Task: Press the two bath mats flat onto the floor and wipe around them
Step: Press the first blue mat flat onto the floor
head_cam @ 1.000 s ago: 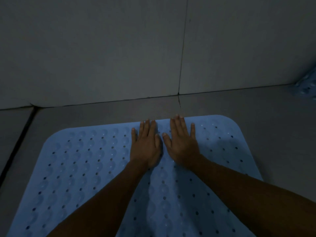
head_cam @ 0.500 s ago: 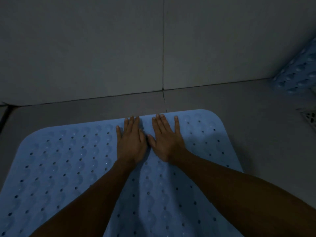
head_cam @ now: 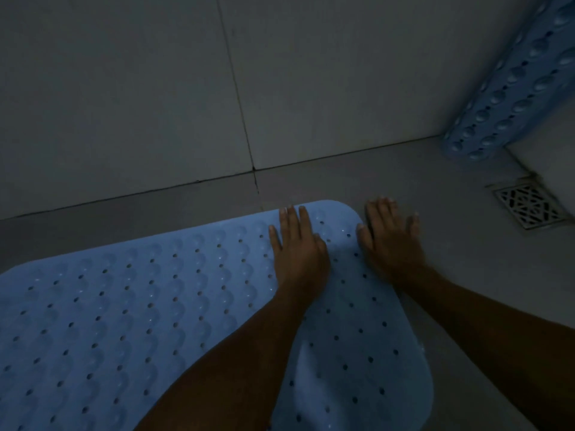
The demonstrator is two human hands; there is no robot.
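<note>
A light blue perforated rubber bath mat (head_cam: 124, 321) was spread flat on the grey tiled floor (head_cam: 435, 188) across the lower left and centre. The left hand (head_cam: 297, 253) was laid flat on its far right corner, fingers straight. The right hand (head_cam: 390, 241), fingers extended, was placed across the mat's right edge onto the floor. A second blue studded bath mat (head_cam: 516, 85) was seen propped at upper right, above a square metal floor drain (head_cam: 529, 205).

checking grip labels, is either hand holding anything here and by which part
Nothing is held. The left hand lies flat on the blue bath mat near its far right corner; the right hand lies flat across its right edge.
</note>
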